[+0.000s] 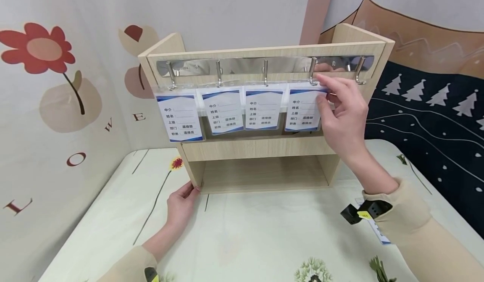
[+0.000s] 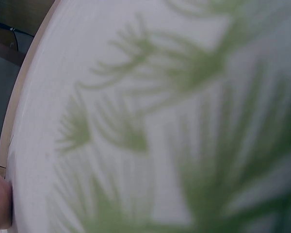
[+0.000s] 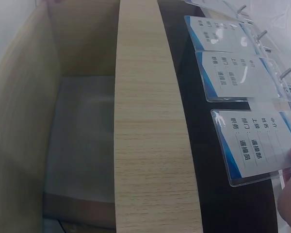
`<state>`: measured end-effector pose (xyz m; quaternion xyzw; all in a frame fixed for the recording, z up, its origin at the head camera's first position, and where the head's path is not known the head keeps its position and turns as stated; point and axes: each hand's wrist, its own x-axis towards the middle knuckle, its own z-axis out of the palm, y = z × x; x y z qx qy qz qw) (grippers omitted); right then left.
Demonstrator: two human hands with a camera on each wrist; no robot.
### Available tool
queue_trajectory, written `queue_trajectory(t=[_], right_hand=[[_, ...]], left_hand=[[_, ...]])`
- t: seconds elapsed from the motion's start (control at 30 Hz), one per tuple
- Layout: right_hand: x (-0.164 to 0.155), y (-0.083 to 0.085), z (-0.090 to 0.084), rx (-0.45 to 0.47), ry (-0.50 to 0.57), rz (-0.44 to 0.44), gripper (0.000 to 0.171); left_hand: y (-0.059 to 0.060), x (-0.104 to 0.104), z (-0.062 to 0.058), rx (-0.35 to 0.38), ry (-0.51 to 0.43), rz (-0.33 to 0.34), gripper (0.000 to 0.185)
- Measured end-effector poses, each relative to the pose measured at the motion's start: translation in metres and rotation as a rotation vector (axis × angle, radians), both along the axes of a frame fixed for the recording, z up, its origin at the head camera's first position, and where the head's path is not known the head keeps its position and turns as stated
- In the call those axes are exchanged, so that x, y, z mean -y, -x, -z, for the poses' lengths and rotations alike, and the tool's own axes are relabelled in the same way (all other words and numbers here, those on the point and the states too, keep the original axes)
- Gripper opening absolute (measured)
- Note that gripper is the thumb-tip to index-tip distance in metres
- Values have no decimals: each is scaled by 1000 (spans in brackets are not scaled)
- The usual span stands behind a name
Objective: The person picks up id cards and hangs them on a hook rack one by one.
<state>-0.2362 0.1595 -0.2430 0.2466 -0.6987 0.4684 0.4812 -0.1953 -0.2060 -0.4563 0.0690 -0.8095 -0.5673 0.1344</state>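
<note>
My right hand (image 1: 345,120) pinches the upper right edge of a clear-sleeved name badge (image 1: 302,110), just below the fourth hook (image 1: 313,69) of a metal hook rail (image 1: 242,67). In the right wrist view, fingertips show at the edge of this badge (image 3: 252,145). Three similar badges hang in a row to its left, the leftmost badge (image 1: 180,118) a little lower. At the lower left corner of the wooden shelf (image 1: 257,149), my left hand (image 1: 180,206) grips the side panel, thumb at the front edge. Its other fingers are partly hidden.
The shelf stands on a table with a floral cloth (image 1: 245,227). Another card (image 1: 379,231) lies on the cloth, partly under my right forearm. Printed curtains (image 1: 234,13) hang behind and at the left. The rightmost hook (image 1: 360,69) carries no badge.
</note>
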Motion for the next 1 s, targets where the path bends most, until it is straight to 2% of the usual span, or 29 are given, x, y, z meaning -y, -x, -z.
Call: queue_trajectory(t=[0.33, 0.53, 0.73, 1.0], right_hand=[[-5, -1, 18, -26, 56, 53, 43], [-11, -8, 30, -35, 88, 0, 37], [-23, -19, 40, -3, 40, 12, 36], [-43, -23, 54, 13, 10, -15, 38]], left_hand=[[2, -1, 1, 6, 2, -1, 39], [2, 0, 2, -4, 4, -8, 38], [3, 2, 3, -3, 10, -7, 38], [4, 2, 3, 8, 15, 0, 39]])
